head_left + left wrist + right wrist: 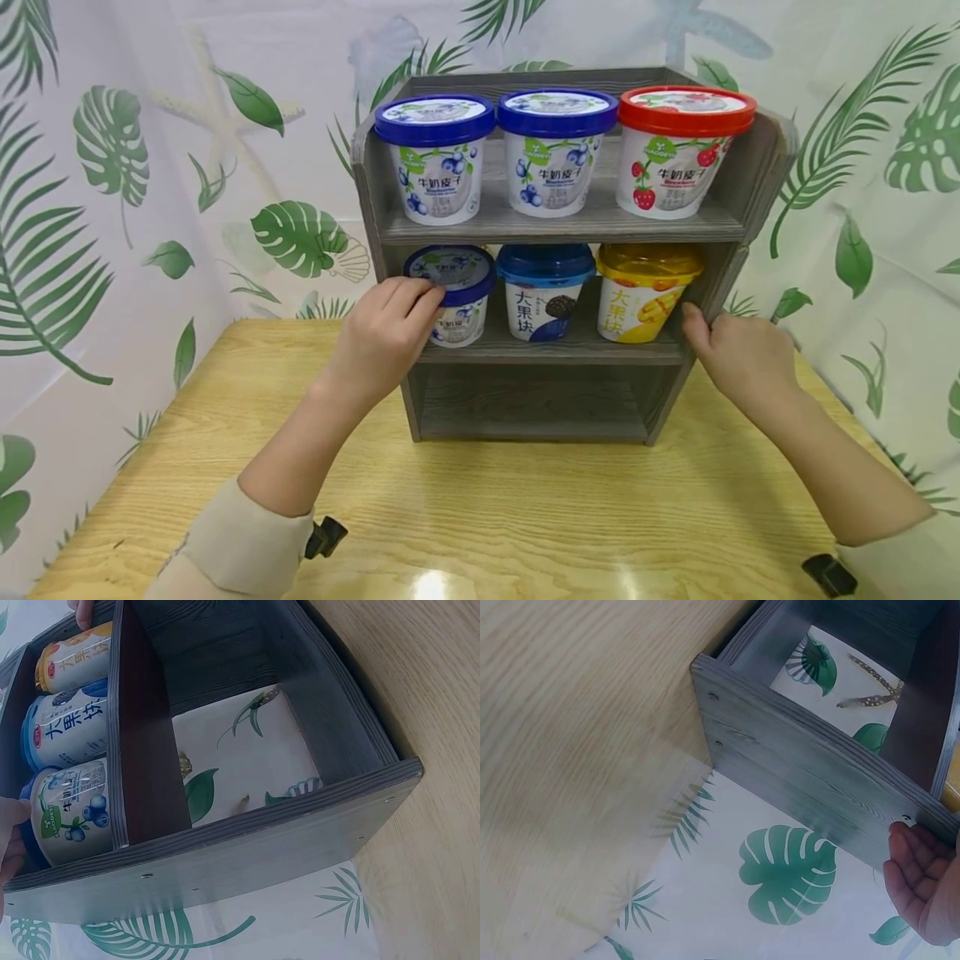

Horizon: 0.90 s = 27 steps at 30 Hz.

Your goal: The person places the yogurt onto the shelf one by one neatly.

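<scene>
A grey wooden shelf (540, 354) with three tiers stands on the table. My left hand (390, 333) grips its left side panel at the middle tier, with the fingers close to a blue-lidded blueberry cup (459, 321). Whether the fingers touch that cup is hard to tell. On the other side, my right hand (738, 354) holds the right side panel (802, 742), thumb at the front edge and fingers curled against the outer face. Beside the blueberry cup stand a blue-lidded cup (543, 304) with a dark berry picture and a yellow-lidded cup (637, 304).
On the top tier stand two blueberry cups (435, 179) (555, 171) and a red-lidded strawberry cup (671, 171). The wood-grain table (525, 517) extends in front of the shelf. Leaf-patterned cloth (187, 208) hangs behind and at both sides.
</scene>
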Each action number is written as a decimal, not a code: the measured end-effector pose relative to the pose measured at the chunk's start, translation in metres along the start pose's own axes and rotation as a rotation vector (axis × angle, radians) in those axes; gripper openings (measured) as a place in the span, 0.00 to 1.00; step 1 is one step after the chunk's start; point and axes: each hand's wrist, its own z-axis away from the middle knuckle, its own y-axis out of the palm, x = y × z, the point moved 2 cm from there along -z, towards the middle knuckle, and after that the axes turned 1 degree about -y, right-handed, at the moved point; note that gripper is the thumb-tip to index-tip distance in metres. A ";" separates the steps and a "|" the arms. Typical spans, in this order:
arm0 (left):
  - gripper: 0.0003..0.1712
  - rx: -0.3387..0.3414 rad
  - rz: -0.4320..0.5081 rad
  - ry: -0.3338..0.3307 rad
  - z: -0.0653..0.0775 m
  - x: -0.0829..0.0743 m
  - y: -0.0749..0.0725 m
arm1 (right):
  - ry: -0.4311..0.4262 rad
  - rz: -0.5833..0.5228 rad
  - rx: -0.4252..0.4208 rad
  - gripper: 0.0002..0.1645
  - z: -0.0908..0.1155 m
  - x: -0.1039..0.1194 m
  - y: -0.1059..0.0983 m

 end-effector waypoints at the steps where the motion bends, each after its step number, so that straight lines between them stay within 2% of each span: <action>1: 0.05 0.000 -0.003 0.000 0.000 0.000 0.000 | 0.007 -0.003 0.011 0.39 0.000 0.000 -0.001; 5: 0.06 0.005 -0.011 -0.003 -0.001 0.000 0.000 | 0.026 -0.020 0.048 0.40 -0.001 -0.001 -0.001; 11: 0.11 0.037 -0.013 -0.012 0.000 -0.001 -0.001 | 0.027 -0.049 0.025 0.40 0.000 0.000 0.000; 16: 0.12 0.021 -0.015 -0.015 0.000 -0.002 -0.001 | 0.022 -0.071 0.045 0.41 0.000 0.001 -0.001; 27: 0.13 0.033 -0.009 0.009 0.002 -0.006 -0.004 | 0.029 -0.061 0.051 0.39 0.005 0.001 -0.005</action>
